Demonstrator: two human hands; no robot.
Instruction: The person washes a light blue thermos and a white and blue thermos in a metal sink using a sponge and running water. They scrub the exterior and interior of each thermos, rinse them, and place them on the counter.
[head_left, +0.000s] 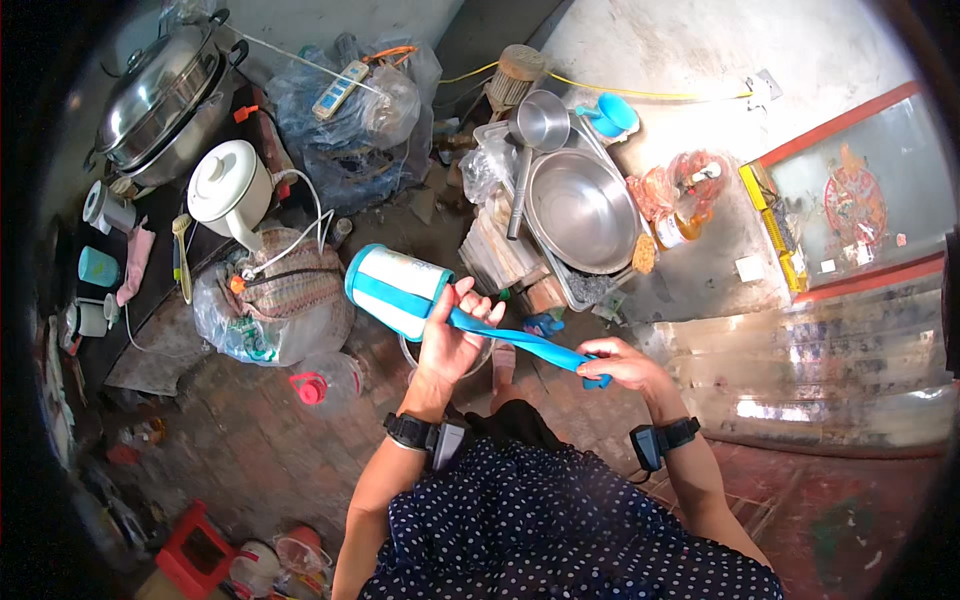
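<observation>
A white cylindrical fabric pouch (400, 289) with blue trim lies tilted in front of me, its broad end to the upper left. From its right end runs a long blue strap (525, 341), twisted along its length. My left hand (457, 322) holds the strap where it meets the pouch, palm up with the fingers loosely curled. Farther right, my right hand (622, 364) pinches the far part of the strap, where a short loop hangs below the fingers. What is inside the pouch cannot be seen.
Left of the pouch stand a bulky wrapped bundle (292, 289) and a white electric pot (231, 184). A steel basin (581, 210) and a steel ladle (538, 124) rest on a rack ahead. On the brick floor lies a clear plastic jug (334, 382); a red plastic stool (196, 551) is lower left.
</observation>
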